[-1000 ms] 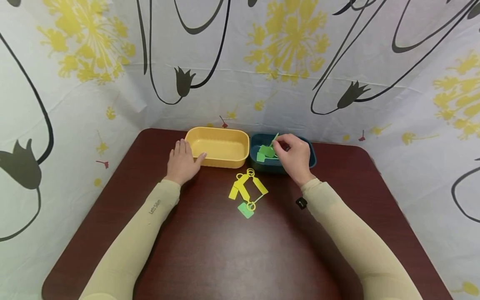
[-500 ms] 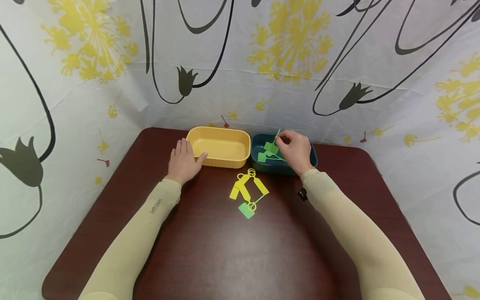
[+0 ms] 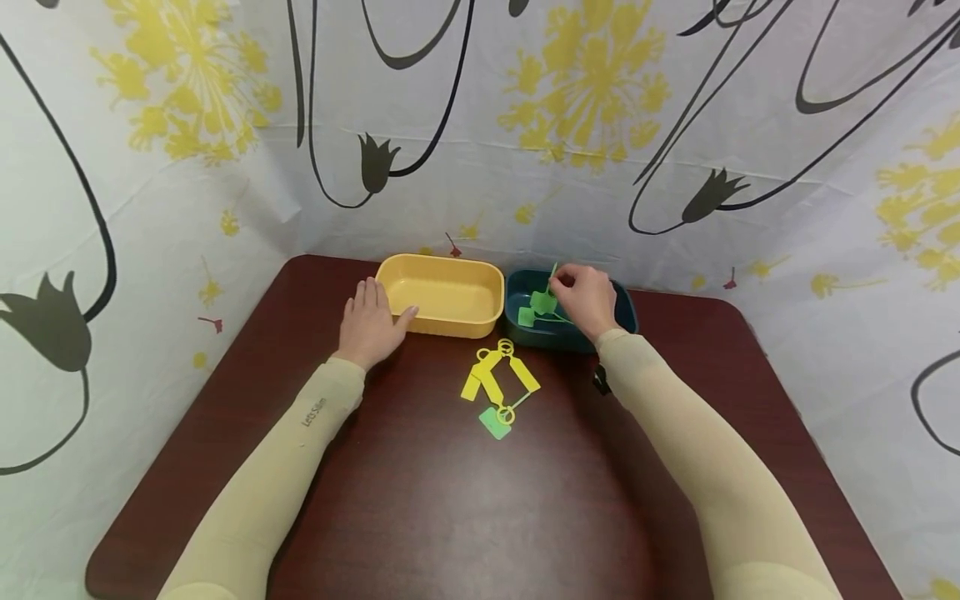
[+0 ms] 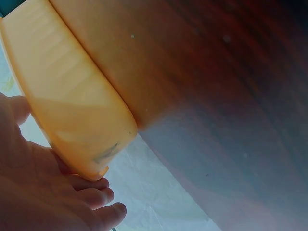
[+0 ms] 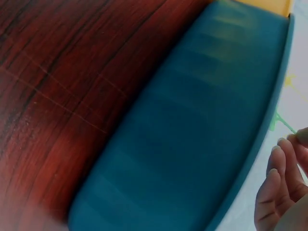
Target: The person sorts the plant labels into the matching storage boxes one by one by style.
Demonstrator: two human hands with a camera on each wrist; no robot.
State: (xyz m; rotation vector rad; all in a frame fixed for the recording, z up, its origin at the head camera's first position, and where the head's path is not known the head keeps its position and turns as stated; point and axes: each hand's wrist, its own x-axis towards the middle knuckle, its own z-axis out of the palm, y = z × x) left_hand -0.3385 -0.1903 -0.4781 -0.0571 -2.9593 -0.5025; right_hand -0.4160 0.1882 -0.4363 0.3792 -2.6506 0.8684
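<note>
In the head view my right hand (image 3: 590, 300) is over the dark blue bin (image 3: 551, 338), thumb and fingertips pinching the thin strap of a green plastic tag (image 3: 542, 303). That strap (image 5: 287, 123) also shows running to the fingertips in the right wrist view. A second green tag (image 3: 527, 317) lies lower in the same bin. My left hand (image 3: 369, 331) rests at the left end of the yellow bin (image 3: 450, 327), fingers extended along its rim. In the left wrist view the fingers (image 4: 94, 197) lie against the corner of that bin, the thumb at its edge.
In front of the bins, several yellow ring-ended tags (image 3: 491, 388) lie loosely grouped on the dark wooden table (image 3: 465, 508). Beside them is a green tag (image 3: 494, 423), its strap reaching toward the yellow ones. A patterned cloth (image 3: 450, 117) hangs right behind the table.
My right hand lifts slightly, then lowers a little, and the pinched green tag shifts within the blue bin. The left hand stays on the yellow bin. The head view drifts slightly.
</note>
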